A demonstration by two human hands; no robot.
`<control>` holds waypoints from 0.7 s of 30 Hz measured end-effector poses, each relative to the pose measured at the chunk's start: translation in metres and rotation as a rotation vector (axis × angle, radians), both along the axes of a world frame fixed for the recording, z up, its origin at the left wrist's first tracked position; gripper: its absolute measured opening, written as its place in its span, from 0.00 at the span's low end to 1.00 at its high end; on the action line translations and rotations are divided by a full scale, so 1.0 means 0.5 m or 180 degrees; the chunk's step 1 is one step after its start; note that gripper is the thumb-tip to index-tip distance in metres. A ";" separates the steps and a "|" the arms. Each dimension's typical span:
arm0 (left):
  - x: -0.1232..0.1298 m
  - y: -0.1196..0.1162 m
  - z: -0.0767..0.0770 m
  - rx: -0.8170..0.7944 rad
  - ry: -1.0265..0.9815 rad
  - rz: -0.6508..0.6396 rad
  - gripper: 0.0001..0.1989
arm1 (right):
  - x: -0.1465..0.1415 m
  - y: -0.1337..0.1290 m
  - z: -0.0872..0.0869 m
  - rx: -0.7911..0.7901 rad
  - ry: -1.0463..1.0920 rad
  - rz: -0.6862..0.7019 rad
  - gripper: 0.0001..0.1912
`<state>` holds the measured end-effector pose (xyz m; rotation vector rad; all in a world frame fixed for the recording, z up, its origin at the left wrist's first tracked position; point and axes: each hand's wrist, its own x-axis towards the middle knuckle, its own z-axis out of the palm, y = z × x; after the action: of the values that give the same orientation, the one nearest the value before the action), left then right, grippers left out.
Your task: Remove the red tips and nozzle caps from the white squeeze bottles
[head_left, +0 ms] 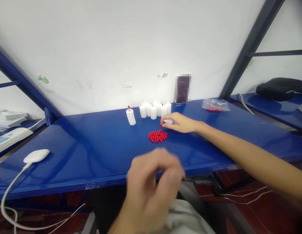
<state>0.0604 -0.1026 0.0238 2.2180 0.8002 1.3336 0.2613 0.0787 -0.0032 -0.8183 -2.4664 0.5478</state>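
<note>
My right hand reaches in from the right, its fingers wrapped round a small white bottle that lies tilted, with a red spot at the fingertips. Close to the camera, my left hand is curled in a pinch and blurred; whatever is between its fingers cannot be made out. Beyond it, a loose pile of small red caps lies on the blue table. Several uncapped white bottles stand grouped behind the pile. To their left, a white red-tipped bottle has a stepped outline, perhaps a row of bottles.
A clear plastic bag with red pieces lies at the back right. A dark, pixelated phone-like panel leans against the wall. At the left are a white device with a cable and a power strip.
</note>
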 end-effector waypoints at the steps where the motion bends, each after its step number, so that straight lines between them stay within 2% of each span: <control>1: 0.001 0.031 0.003 -0.0050 0.0132 0.0040 0.15 | -0.005 -0.001 -0.002 -0.0061 0.0357 -0.0139 0.09; 3: -0.003 0.111 0.010 -0.0130 0.0647 0.0127 0.17 | -0.019 -0.003 -0.005 -0.0347 0.1130 -0.0375 0.09; 5: -0.016 0.199 0.013 -0.0087 0.1247 0.0183 0.15 | -0.032 -0.003 -0.010 -0.0833 0.1707 -0.0416 0.09; 7: -0.036 0.272 0.010 0.0125 0.1417 0.0289 0.11 | -0.043 -0.001 -0.013 -0.1313 0.2013 -0.0316 0.08; 9: -0.052 0.321 0.002 0.0161 0.1485 0.0133 0.14 | -0.052 0.006 -0.012 -0.1731 0.2171 -0.0179 0.09; 12: -0.065 0.357 -0.015 0.0532 0.1474 -0.0191 0.17 | -0.059 0.020 0.000 -0.2323 0.2217 0.0066 0.10; 15: -0.067 0.369 -0.031 0.0924 0.1230 -0.0017 0.15 | -0.064 0.037 0.017 -0.2754 0.2036 0.0336 0.11; 18: -0.069 0.367 -0.041 0.1052 0.0895 0.0197 0.14 | -0.069 0.048 0.024 -0.2825 0.1974 0.0482 0.11; 21: -0.071 0.356 -0.045 0.0961 0.0777 0.0177 0.13 | -0.069 0.047 0.017 -0.2785 0.1948 0.0500 0.12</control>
<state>0.0247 0.0753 0.0011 2.6523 0.7926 1.2967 0.2266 0.1023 0.0050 -0.6044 -1.6804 1.7067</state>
